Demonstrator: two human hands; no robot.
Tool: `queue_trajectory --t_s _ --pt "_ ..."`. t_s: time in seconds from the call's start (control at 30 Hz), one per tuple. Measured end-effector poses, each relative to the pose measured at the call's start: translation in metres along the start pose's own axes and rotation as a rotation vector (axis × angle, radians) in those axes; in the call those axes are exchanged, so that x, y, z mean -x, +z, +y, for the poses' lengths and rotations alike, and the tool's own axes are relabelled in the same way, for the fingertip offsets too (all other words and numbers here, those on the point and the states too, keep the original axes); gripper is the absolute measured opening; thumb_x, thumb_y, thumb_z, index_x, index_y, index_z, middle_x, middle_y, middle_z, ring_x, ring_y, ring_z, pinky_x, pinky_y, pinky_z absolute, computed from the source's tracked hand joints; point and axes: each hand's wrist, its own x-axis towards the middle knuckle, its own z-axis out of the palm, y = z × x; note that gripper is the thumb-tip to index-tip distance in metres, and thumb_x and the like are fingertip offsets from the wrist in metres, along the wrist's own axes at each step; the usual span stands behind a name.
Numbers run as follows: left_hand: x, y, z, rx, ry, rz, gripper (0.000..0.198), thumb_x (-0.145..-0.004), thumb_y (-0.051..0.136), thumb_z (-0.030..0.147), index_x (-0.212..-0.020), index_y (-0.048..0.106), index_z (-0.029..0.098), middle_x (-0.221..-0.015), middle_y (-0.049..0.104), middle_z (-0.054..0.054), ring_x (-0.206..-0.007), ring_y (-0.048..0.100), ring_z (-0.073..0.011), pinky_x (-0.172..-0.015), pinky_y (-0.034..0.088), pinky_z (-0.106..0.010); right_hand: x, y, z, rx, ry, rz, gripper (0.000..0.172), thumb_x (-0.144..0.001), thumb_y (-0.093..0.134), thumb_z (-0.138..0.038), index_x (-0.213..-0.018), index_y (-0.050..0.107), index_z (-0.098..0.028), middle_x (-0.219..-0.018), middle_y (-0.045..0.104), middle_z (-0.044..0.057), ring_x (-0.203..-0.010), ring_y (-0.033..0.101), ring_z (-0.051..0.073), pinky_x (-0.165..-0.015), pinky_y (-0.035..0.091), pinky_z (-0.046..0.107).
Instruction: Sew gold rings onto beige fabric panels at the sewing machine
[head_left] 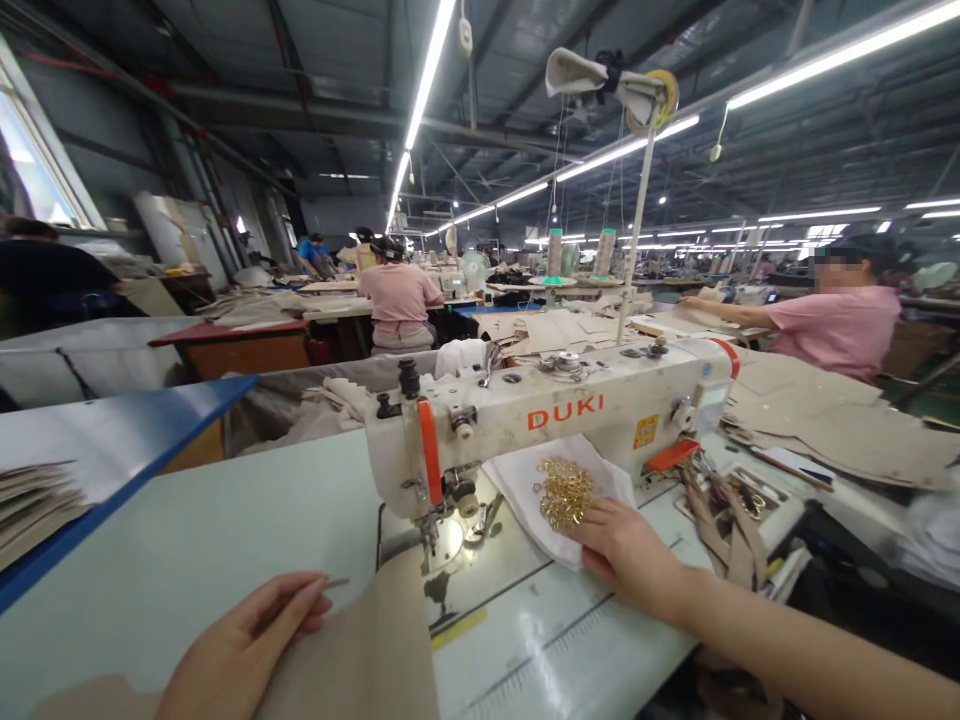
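A white sewing machine (555, 410) lettered DUKI stands on the pale table (225, 530), its needle area (442, 520) lit. My left hand (240, 645) lies at the near left on a beige fabric piece (367, 650), fingers closed together and pinching its edge. My right hand (626, 550) reaches under the machine arm to a heap of small gold metal rings (564, 492) on a white cloth (540, 500). Its fingertips are curled at the heap; whether a ring is held is hidden.
Beige straps and small tools (727, 510) lie right of the machine. Cut beige panels (832, 420) are stacked at the right, paper-like sheets (34, 500) at the left edge. Thread cones (555, 255) stand behind. Other people in pink shirts (840, 320) work at nearby tables.
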Motion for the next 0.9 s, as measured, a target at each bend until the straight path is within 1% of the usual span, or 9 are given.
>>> queue_trajectory --t_s 0.1,0.27,0.4,0.47,0.53,0.6,0.67,0.77,0.9 --pt "-0.004 -0.001 -0.008 -0.031 0.03 0.013 0.046 -0.057 0.054 0.063 -0.083 0.063 0.026 -0.078 0.074 0.001 -0.083 0.069 -0.0256 -0.081 0.053 -0.029 -0.02 -0.005 0.016 -0.012 0.096 0.015 0.014 -0.082 0.052 -0.009 -0.083 0.064 -0.016 -0.08 0.062 0.005 -0.081 0.055 0.019 -0.075 0.042 0.029" --pt "-0.004 -0.003 -0.013 -0.052 0.076 0.041 0.041 -0.06 0.054 0.061 -0.082 0.064 0.027 -0.076 0.074 0.002 -0.079 0.07 -0.0233 -0.075 0.054 -0.026 -0.032 -0.022 0.034 0.002 0.271 0.121 0.015 -0.083 0.049 -0.011 -0.078 0.062 -0.013 -0.078 0.061 0.008 -0.077 0.056 0.02 -0.068 0.041 0.028" --pt "0.0 -0.002 -0.003 -0.052 0.067 0.054 0.04 -0.056 0.054 0.061 -0.076 0.064 0.028 -0.071 0.073 0.003 -0.074 0.07 -0.0241 -0.073 0.054 -0.027 -0.015 -0.011 0.015 -0.035 0.146 0.074 0.018 -0.077 0.051 -0.006 -0.087 0.063 -0.016 -0.085 0.061 0.005 -0.083 0.054 0.019 -0.075 0.041 0.028" --pt "0.001 -0.001 0.002 -0.061 0.048 0.037 0.041 -0.054 0.053 0.061 -0.076 0.064 0.028 -0.072 0.074 0.002 -0.077 0.07 -0.025 -0.076 0.054 -0.028 -0.006 0.001 0.0 -0.014 0.061 0.034 0.02 -0.074 0.05 -0.004 -0.085 0.062 -0.017 -0.083 0.058 0.005 -0.082 0.05 0.021 -0.075 0.04 0.031" --pt "0.002 0.0 0.004 -0.071 0.032 0.034 0.043 -0.054 0.053 0.062 -0.078 0.064 0.028 -0.075 0.074 0.002 -0.08 0.07 -0.0257 -0.079 0.053 -0.029 0.0 0.01 -0.013 0.002 0.042 -0.001 0.025 -0.071 0.048 -0.003 -0.087 0.061 -0.016 -0.083 0.055 0.006 -0.082 0.048 0.022 -0.074 0.04 0.033" --pt "0.002 0.0 0.004 -0.071 0.025 0.035 0.045 -0.053 0.053 0.063 -0.078 0.063 0.027 -0.076 0.074 0.002 -0.081 0.069 -0.026 -0.082 0.052 -0.03 0.002 0.015 -0.022 -0.014 0.056 -0.018 0.034 -0.07 0.047 -0.002 -0.098 0.06 -0.016 -0.091 0.055 0.007 -0.087 0.047 0.022 -0.078 0.041 0.035" --pt "0.001 0.0 0.001 -0.066 0.022 0.028 0.046 -0.053 0.053 0.064 -0.079 0.063 0.027 -0.077 0.074 0.001 -0.082 0.069 -0.0258 -0.082 0.051 -0.029 -0.001 0.017 -0.026 -0.024 0.043 -0.006 0.042 -0.071 0.048 -0.005 -0.11 0.057 -0.016 -0.109 0.053 0.009 -0.1 0.045 0.024 -0.089 0.039 0.039" --pt "-0.002 -0.002 -0.008 -0.082 0.018 0.013 0.049 -0.054 0.053 0.065 -0.083 0.062 0.027 -0.079 0.074 0.001 -0.086 0.069 -0.0253 -0.082 0.051 -0.028 -0.011 0.018 -0.028 -0.005 -0.012 -0.005 0.041 -0.082 0.049 -0.016 -0.123 0.051 -0.016 -0.132 0.043 0.011 -0.121 0.035 0.027 -0.105 0.028 0.044" --pt "-0.007 -0.002 -0.017 -0.107 0.018 0.004 0.052 -0.058 0.051 0.067 -0.088 0.061 0.026 -0.081 0.073 0.001 -0.086 0.068 -0.0244 -0.083 0.049 -0.027 -0.026 0.023 -0.027 -0.042 -0.042 -0.117 0.041 -0.094 0.042 -0.031 -0.131 0.047 -0.015 -0.141 0.038 0.011 -0.13 0.031 0.025 -0.11 0.023 0.043"
